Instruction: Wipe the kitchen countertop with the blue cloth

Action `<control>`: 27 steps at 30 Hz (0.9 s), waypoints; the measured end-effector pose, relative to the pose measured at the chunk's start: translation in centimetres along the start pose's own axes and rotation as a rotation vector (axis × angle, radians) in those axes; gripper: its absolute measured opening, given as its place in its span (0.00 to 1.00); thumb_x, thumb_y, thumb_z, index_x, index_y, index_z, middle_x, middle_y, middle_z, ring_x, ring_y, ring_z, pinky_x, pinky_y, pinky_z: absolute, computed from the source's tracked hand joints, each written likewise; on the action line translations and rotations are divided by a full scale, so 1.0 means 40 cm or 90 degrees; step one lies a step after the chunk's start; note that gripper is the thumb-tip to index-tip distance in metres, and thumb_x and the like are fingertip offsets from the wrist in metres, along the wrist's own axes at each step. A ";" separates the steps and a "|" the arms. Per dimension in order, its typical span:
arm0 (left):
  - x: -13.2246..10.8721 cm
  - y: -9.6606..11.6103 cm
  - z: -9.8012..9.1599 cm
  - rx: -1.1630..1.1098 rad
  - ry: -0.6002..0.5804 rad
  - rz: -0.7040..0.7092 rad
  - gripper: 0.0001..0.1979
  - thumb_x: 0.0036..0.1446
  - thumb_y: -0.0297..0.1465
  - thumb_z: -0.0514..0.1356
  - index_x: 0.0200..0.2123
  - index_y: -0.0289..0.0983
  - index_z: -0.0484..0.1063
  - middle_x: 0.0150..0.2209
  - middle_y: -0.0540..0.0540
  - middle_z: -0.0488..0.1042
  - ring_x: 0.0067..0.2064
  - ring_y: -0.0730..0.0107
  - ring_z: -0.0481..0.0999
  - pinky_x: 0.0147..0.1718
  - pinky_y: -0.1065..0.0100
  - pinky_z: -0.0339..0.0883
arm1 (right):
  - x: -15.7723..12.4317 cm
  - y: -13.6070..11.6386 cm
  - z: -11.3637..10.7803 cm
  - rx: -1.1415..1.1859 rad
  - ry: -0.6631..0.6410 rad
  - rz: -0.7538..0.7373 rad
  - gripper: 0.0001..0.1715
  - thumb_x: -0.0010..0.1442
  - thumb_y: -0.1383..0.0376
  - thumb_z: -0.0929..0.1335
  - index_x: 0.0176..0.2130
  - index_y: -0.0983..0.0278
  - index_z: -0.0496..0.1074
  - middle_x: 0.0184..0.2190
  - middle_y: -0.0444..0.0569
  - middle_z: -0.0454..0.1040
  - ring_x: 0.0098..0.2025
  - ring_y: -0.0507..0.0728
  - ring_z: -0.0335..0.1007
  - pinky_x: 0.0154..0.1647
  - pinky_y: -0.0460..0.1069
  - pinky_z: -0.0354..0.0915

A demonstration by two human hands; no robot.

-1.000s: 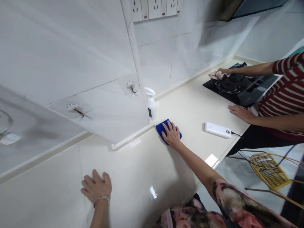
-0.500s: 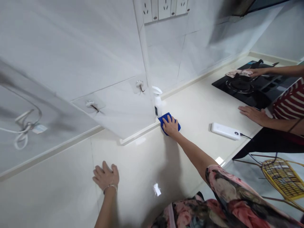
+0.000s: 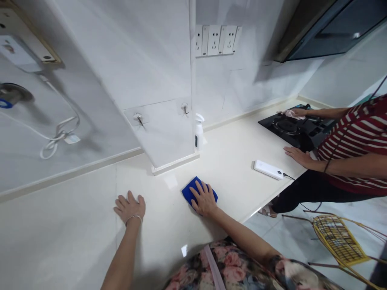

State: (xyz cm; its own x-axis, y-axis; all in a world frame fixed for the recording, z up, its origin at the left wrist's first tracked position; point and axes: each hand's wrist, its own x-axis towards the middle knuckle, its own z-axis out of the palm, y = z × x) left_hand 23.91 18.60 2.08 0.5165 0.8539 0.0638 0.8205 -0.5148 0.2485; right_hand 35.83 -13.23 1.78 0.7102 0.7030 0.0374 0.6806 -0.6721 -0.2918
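A folded blue cloth (image 3: 190, 192) lies against the white counter (image 3: 163, 225). My right hand (image 3: 204, 200) holds it from above, with the fingers bent over its top and covering part of it. To the left, my left hand (image 3: 130, 207) rests palm down on the bare countertop, fingers spread and nothing in them. A bracelet circles that wrist. Beyond the cloth, a white spray bottle (image 3: 198, 135) stands upright by the wall corner.
A jutting wall block (image 3: 169, 141) with two hooks borders the counter. On the right lies a white oblong device (image 3: 268, 169) with a cable. A co-worker in a striped top (image 3: 359, 141) wipes a black stove (image 3: 284, 125). A yellow woven chair (image 3: 338, 237) stands on the floor.
My right hand has drawn the blue cloth away from the wall corner, toward me. My left hand stays flat on the counter. The view has tilted up and shifted.
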 end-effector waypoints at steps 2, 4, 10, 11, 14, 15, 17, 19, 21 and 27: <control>0.005 -0.004 -0.003 -0.002 -0.029 -0.007 0.38 0.70 0.43 0.43 0.74 0.25 0.58 0.77 0.21 0.47 0.79 0.35 0.43 0.73 0.36 0.38 | -0.032 0.020 -0.001 0.004 -0.010 -0.049 0.39 0.71 0.49 0.65 0.75 0.54 0.60 0.79 0.55 0.49 0.78 0.73 0.45 0.76 0.71 0.44; 0.015 -0.021 -0.013 0.002 -0.068 0.004 0.39 0.69 0.44 0.45 0.75 0.26 0.58 0.78 0.22 0.46 0.79 0.34 0.42 0.74 0.37 0.38 | -0.049 0.068 -0.006 -0.008 -0.011 -0.055 0.38 0.71 0.50 0.65 0.75 0.53 0.60 0.79 0.53 0.51 0.78 0.71 0.47 0.76 0.69 0.45; 0.043 -0.175 -0.055 0.028 -0.119 0.039 0.40 0.70 0.49 0.42 0.76 0.33 0.58 0.80 0.29 0.42 0.80 0.40 0.37 0.75 0.41 0.34 | -0.017 0.287 -0.033 -0.110 0.106 0.180 0.38 0.72 0.55 0.60 0.74 0.67 0.62 0.76 0.66 0.56 0.77 0.74 0.48 0.74 0.74 0.47; 0.044 -0.201 -0.057 0.035 -0.107 0.015 0.41 0.70 0.52 0.41 0.76 0.33 0.57 0.80 0.29 0.41 0.80 0.38 0.35 0.75 0.39 0.33 | -0.001 0.317 -0.038 -0.117 0.127 0.207 0.39 0.71 0.55 0.59 0.73 0.71 0.62 0.75 0.68 0.56 0.78 0.75 0.47 0.74 0.75 0.47; 0.042 -0.246 -0.049 0.052 -0.088 -0.022 0.45 0.68 0.57 0.41 0.77 0.34 0.55 0.80 0.27 0.40 0.80 0.36 0.36 0.74 0.36 0.33 | 0.061 0.367 -0.051 -0.103 0.143 0.267 0.40 0.70 0.56 0.57 0.72 0.75 0.61 0.75 0.71 0.55 0.78 0.75 0.46 0.73 0.76 0.48; 0.041 -0.251 -0.044 0.055 -0.083 -0.021 0.45 0.68 0.57 0.40 0.77 0.34 0.55 0.80 0.27 0.40 0.80 0.36 0.37 0.74 0.36 0.34 | 0.087 0.367 -0.056 -0.094 0.132 0.289 0.41 0.70 0.57 0.57 0.73 0.75 0.61 0.76 0.70 0.54 0.78 0.75 0.46 0.72 0.76 0.50; 0.041 -0.252 -0.033 0.060 -0.073 -0.017 0.46 0.68 0.58 0.40 0.77 0.34 0.56 0.80 0.27 0.41 0.80 0.37 0.38 0.74 0.36 0.34 | 0.146 0.347 -0.066 -0.087 0.102 0.333 0.41 0.70 0.57 0.56 0.74 0.74 0.60 0.76 0.69 0.53 0.77 0.75 0.46 0.71 0.76 0.52; 0.040 -0.249 -0.027 0.059 -0.067 -0.014 0.46 0.67 0.58 0.40 0.76 0.35 0.56 0.79 0.27 0.42 0.80 0.37 0.38 0.74 0.36 0.34 | 0.213 0.301 -0.073 -0.103 0.072 0.363 0.41 0.70 0.58 0.55 0.75 0.74 0.58 0.77 0.68 0.52 0.77 0.75 0.46 0.70 0.75 0.54; 0.038 -0.246 -0.025 0.057 -0.065 -0.011 0.46 0.67 0.58 0.39 0.77 0.35 0.56 0.79 0.27 0.42 0.80 0.37 0.38 0.74 0.36 0.34 | 0.281 0.234 -0.072 -0.131 0.044 0.372 0.42 0.71 0.58 0.55 0.76 0.75 0.56 0.77 0.69 0.50 0.77 0.76 0.45 0.69 0.75 0.55; 0.030 -0.248 -0.021 0.044 -0.063 -0.012 0.45 0.68 0.58 0.40 0.76 0.35 0.56 0.80 0.27 0.41 0.80 0.37 0.38 0.74 0.36 0.33 | 0.399 -0.050 0.011 -0.134 -0.015 0.320 0.41 0.70 0.60 0.57 0.74 0.80 0.58 0.76 0.74 0.49 0.78 0.81 0.43 0.68 0.78 0.53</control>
State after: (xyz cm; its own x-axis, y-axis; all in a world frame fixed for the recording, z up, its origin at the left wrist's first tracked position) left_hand 16.20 24.78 0.51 0.5194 0.8537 -0.0366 0.8436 -0.5055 0.1814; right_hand 45.72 -0.56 2.56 0.9548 0.2867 -0.0786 0.2815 -0.9570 -0.0702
